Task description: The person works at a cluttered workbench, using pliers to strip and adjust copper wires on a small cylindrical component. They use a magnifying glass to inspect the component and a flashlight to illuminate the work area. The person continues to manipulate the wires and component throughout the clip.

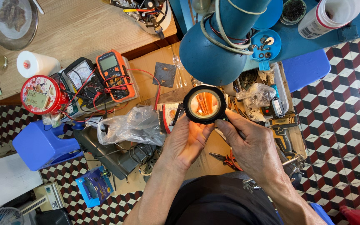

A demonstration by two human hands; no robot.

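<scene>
Both hands held one black round lens (204, 104), lit orange inside, above the cardboard-covered bench (146, 62). My left hand (186, 139) closed on its lower left rim, and my right hand (253, 143) pinched the lower right edge. A large blue lamp head (213, 50) hung just above and hid the bench behind it. A clear plastic bag (132, 125) lay left of the lens, an orange multimeter (113, 75) further left, and red pliers (226, 159) lay between my wrists.

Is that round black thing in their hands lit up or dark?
Lit: the ring glows orange in its middle, held between the left hand and right hand.
</scene>
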